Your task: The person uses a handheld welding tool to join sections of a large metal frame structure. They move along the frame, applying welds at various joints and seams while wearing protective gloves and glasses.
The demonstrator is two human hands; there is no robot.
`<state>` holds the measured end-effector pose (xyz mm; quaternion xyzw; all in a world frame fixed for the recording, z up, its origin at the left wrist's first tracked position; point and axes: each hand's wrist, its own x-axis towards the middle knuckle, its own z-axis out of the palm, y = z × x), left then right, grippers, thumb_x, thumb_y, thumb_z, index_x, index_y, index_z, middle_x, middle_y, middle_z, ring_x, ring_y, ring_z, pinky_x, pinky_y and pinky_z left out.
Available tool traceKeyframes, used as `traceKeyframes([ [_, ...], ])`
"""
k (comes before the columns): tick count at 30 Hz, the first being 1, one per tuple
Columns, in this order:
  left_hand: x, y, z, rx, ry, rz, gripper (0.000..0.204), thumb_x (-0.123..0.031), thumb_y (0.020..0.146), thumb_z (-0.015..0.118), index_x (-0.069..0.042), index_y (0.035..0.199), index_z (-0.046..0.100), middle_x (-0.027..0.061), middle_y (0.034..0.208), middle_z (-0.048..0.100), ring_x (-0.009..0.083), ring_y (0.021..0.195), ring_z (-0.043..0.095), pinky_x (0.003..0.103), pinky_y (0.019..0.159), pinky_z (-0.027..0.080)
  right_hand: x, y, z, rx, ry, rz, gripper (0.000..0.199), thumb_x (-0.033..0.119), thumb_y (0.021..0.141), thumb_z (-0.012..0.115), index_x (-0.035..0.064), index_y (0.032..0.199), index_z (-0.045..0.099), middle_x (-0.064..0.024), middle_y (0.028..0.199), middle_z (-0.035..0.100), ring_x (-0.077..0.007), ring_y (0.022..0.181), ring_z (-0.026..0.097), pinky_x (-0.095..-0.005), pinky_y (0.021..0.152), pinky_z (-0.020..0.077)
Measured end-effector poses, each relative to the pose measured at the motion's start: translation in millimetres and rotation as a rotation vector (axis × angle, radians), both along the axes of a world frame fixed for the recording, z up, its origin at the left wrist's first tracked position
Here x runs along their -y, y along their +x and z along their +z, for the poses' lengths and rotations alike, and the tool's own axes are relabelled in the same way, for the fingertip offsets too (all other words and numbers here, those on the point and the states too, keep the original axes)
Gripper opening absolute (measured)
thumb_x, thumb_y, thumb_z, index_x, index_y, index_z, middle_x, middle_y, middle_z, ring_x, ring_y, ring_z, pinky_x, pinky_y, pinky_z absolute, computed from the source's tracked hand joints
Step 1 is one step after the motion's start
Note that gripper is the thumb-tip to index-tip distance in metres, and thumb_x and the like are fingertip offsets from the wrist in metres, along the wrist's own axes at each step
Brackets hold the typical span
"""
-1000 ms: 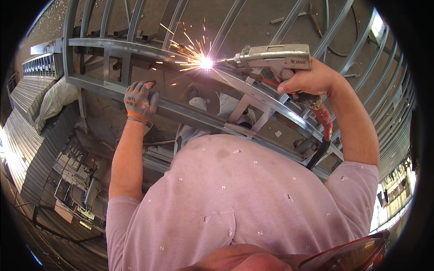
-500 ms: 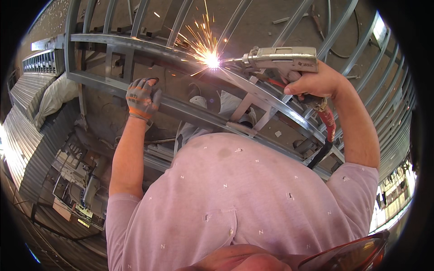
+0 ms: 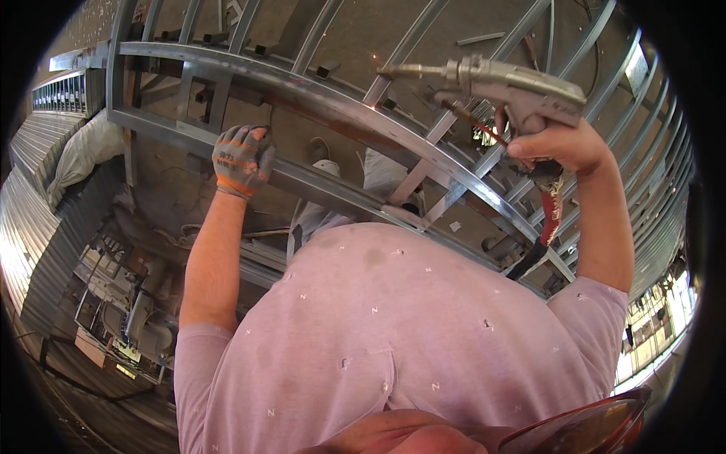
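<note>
My right hand [image 3: 563, 145], bare, is wrapped round the grip of a grey welding gun [image 3: 522, 89]. Its nozzle points left above the far rail [image 3: 314, 85] of a steel frame, apart from the metal, with a small orange glow near the tip. A red and black cable [image 3: 550, 219] hangs from the grip. My left hand [image 3: 243, 160], in a grey glove with orange trim, is closed over the frame's near rail [image 3: 321, 184]. Its fingertips are partly hidden. A tiny bright spot shows on the far rail below the nozzle.
Many parallel steel bars [image 3: 522, 29] run outward beyond the far rail. Short crosspieces [image 3: 446, 204] join the two rails in front of me. Stacked corrugated metal [image 3: 34, 219] and a pale sack [image 3: 89, 155] lie at the left. Tinted glasses [image 3: 586, 424] show at the lower right.
The bright arc and spray of sparks have gone. My right hand has lifted the welding gun up and away from the far rail, toward the right. My left hand has stayed at the near rail.
</note>
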<state>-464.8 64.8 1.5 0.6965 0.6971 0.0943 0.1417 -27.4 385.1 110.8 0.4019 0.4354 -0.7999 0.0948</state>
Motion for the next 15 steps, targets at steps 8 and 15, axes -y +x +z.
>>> traceKeyframes([
  [8, 1.3, -2.3, -0.9, 0.009, 0.0, 0.001, 0.033, -0.026, 0.081, 0.078, -0.013, 0.111, 0.07, 0.0085, 0.107, 0.074, 0.0356, 0.103, 0.069, 0.049, 0.091, 0.053, -6.1, -75.3, -6.8, -0.038, 0.087, 0.132, 0.042, 0.009, 0.084, 0.089, -0.0015, 0.119, 0.068, -0.0053, 0.092, 0.068, -0.0107, 0.069, 0.061, -0.0272, 0.058, 0.0492],
  [15, 0.8, -0.1, 0.1, 0.031, -0.006, 0.029, 0.035, -0.026, 0.08, 0.077, -0.013, 0.112, 0.071, 0.0091, 0.109, 0.074, 0.0364, 0.103, 0.068, 0.049, 0.094, 0.053, 5.3, -108.1, -42.6, -0.053, -0.034, 0.159, 0.03, 0.012, 0.081, 0.088, 0.0009, 0.104, 0.073, -0.004, 0.082, 0.067, -0.0148, 0.068, 0.063, -0.0315, 0.06, 0.0522],
])
